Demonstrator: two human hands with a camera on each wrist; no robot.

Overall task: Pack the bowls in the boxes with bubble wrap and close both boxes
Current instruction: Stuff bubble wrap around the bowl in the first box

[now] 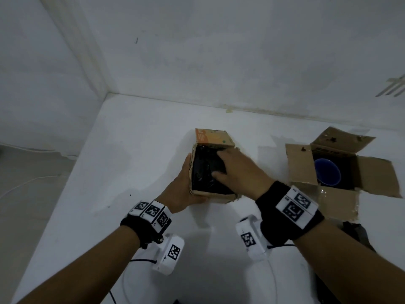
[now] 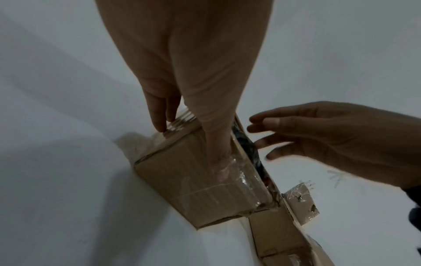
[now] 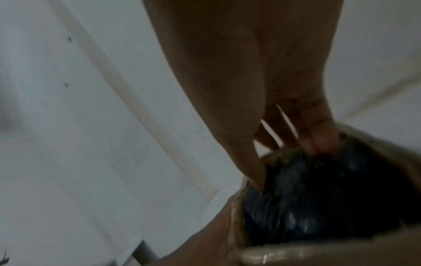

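A small cardboard box (image 1: pixel 214 197) stands mid-table with its orange printed flap (image 1: pixel 213 137) raised at the far side. Black bubble wrap (image 1: pixel 202 172) fills it to the rim. My left hand (image 1: pixel 182 185) grips the box's left wall, its thumb (image 2: pixel 218 162) lying along the taped side. My right hand (image 1: pixel 236 167) lies flat on the wrap, fingers spread and pressing down; the fingertips (image 3: pixel 318 142) sink into the black wrap (image 3: pixel 318 198). A larger box (image 1: pixel 341 200) to the right has all flaps open, with a blue bowl (image 1: pixel 327 174) inside. No bowl shows in the small box.
The white table (image 1: pixel 131 161) sits in a corner between two white walls. The larger box's front flap hangs near my right wrist. Cables and a dark object lie at the near edge on the right.
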